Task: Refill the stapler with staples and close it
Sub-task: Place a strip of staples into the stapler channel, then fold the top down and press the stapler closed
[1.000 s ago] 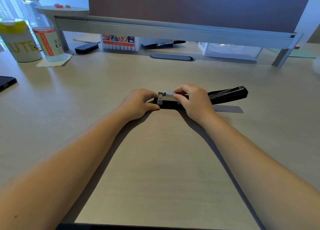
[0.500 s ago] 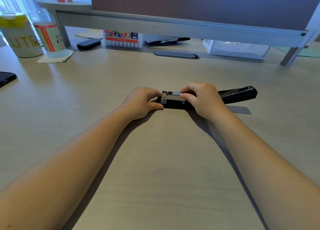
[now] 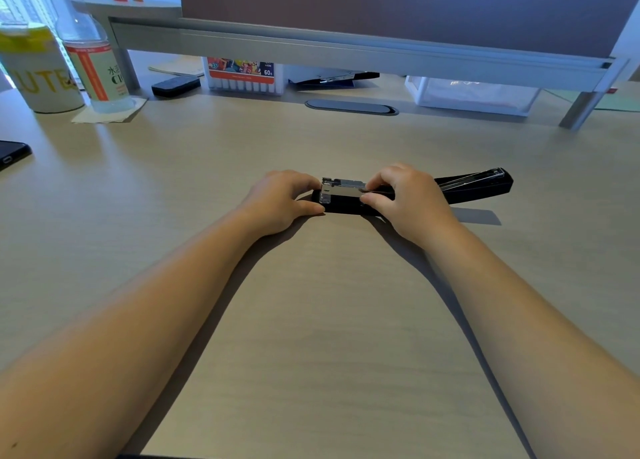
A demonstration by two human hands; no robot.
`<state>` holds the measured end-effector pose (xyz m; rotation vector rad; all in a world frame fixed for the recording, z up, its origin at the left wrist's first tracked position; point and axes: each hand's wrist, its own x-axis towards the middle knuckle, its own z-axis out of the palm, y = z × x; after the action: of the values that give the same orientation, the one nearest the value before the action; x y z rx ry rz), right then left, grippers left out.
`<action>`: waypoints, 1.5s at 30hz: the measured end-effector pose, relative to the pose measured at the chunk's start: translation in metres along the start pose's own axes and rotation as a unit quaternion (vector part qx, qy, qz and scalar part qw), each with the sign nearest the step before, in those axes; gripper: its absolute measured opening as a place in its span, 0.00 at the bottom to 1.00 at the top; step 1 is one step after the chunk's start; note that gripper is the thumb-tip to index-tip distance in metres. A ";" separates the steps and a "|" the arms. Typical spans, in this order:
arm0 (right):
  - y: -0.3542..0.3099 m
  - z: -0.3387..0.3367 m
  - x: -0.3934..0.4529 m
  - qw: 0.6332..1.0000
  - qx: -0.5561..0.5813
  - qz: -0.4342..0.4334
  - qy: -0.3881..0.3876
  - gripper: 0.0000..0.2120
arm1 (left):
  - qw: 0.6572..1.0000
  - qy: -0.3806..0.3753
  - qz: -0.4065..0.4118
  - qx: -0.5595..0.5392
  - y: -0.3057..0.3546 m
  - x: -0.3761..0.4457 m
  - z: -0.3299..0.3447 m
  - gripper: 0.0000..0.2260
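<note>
A black stapler (image 3: 343, 204) lies flat on the wooden desk, swung fully open. Its lid (image 3: 476, 185) stretches out to the right, and its metal staple channel (image 3: 341, 189) faces up at the left end. My left hand (image 3: 282, 200) grips the stapler's left end, thumb against the near side of the base. My right hand (image 3: 408, 199) pinches the middle of the channel between thumb and fingers. A silvery strip lies in the channel under my fingertips; whether it is a row of staples I cannot tell.
At the back left stand a white cup (image 3: 40, 74) and a plastic bottle (image 3: 93, 60) on a napkin. A black phone (image 3: 10, 155) lies at the left edge. Under the monitor shelf (image 3: 346, 48) sit a marker box (image 3: 244, 77) and a clear container (image 3: 471, 95).
Both hands stay on the stapler. My right fingers have shifted slightly along the metal channel. The view has drifted a little.
</note>
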<state>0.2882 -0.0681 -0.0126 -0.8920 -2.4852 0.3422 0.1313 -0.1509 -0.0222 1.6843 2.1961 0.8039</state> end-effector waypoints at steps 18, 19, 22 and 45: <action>0.004 -0.008 -0.009 0.991 -0.069 0.054 0.103 0.20 | 1.000 0.014 0.005 0.013 -0.003 0.002 0.001 0.16; 0.008 -0.012 -0.011 0.985 -0.086 0.083 0.124 0.21 | 1.000 0.017 0.005 0.010 -0.002 0.001 0.001 0.16; 0.021 -0.023 -0.019 0.960 -0.089 0.186 0.189 0.24 | 1.000 0.020 0.003 0.008 -0.001 -0.001 0.001 0.15; 0.005 -0.019 -0.001 0.899 0.350 0.130 0.230 0.18 | 1.000 0.026 -0.002 -0.010 -0.002 0.000 0.001 0.15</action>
<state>0.3015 -0.0637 0.0016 -0.8538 -1.6168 0.9252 0.1306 -0.1505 -0.0243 1.6671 2.2177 0.8742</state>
